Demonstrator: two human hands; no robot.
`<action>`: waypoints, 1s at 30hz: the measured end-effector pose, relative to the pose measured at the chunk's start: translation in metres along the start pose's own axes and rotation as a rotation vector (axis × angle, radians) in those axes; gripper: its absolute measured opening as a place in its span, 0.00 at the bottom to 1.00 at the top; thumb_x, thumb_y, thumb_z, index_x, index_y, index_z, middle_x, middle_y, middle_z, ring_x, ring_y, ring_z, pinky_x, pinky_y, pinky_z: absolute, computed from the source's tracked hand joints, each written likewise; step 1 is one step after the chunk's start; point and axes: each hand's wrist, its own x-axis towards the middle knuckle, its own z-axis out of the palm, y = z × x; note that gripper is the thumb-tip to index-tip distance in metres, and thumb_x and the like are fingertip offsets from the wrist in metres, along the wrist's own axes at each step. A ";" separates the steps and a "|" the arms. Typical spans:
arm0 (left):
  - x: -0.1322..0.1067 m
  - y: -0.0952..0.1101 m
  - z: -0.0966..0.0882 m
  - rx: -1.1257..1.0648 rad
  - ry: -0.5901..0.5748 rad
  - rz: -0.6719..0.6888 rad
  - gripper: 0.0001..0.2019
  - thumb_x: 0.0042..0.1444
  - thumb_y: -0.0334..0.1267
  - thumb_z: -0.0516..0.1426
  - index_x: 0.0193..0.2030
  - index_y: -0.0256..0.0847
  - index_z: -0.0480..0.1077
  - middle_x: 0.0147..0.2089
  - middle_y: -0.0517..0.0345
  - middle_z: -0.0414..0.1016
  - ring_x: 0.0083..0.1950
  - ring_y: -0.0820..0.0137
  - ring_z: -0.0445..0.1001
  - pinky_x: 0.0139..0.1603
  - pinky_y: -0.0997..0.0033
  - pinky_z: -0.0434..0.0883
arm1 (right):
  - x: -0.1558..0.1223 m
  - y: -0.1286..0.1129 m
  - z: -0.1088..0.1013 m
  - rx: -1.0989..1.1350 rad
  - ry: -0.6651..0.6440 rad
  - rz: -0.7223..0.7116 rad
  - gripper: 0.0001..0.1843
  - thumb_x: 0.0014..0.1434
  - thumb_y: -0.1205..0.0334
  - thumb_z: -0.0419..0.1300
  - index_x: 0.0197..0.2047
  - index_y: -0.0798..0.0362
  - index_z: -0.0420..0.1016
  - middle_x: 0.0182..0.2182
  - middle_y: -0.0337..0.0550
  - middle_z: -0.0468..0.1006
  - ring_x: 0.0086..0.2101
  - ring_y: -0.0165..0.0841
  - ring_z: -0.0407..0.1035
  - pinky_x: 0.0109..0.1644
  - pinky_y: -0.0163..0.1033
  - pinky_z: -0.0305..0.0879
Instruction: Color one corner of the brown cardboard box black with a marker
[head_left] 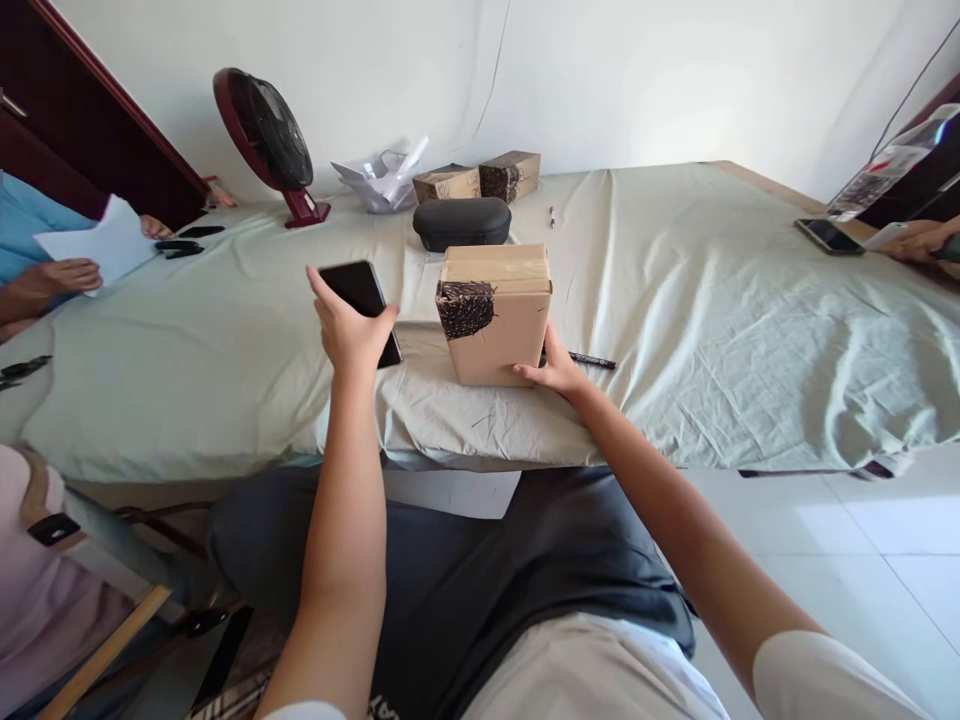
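My left hand (351,328) is around a black smartphone (358,285), its thumb at the phone's right edge and a finger stretched along the left. Part of the phone is hidden under the hand. A taped brown cardboard box (499,335) with a black scribbled patch stands upright in front of me. My right hand (556,368) grips its lower right side, thumb on the front face; the other fingers are mostly behind it. Just past that hand, a black marker pen (592,360) lies on the cloth.
A black zip case (461,222), two small cartons (510,175), a plastic bag (386,180) and a fan (274,140) stand towards the wall. Another person's hand (71,275) holds paper at left. At right are a phone (829,237) and another person's hand (926,240).
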 end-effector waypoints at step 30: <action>-0.108 0.084 -0.006 -0.323 -0.096 0.241 0.37 0.45 0.41 0.71 0.60 0.50 0.59 0.64 0.51 0.76 0.62 0.54 0.81 0.61 0.52 0.81 | -0.003 0.003 -0.001 -0.053 0.007 -0.002 0.79 0.49 0.27 0.74 0.85 0.44 0.28 0.80 0.58 0.49 0.77 0.62 0.49 0.80 0.72 0.49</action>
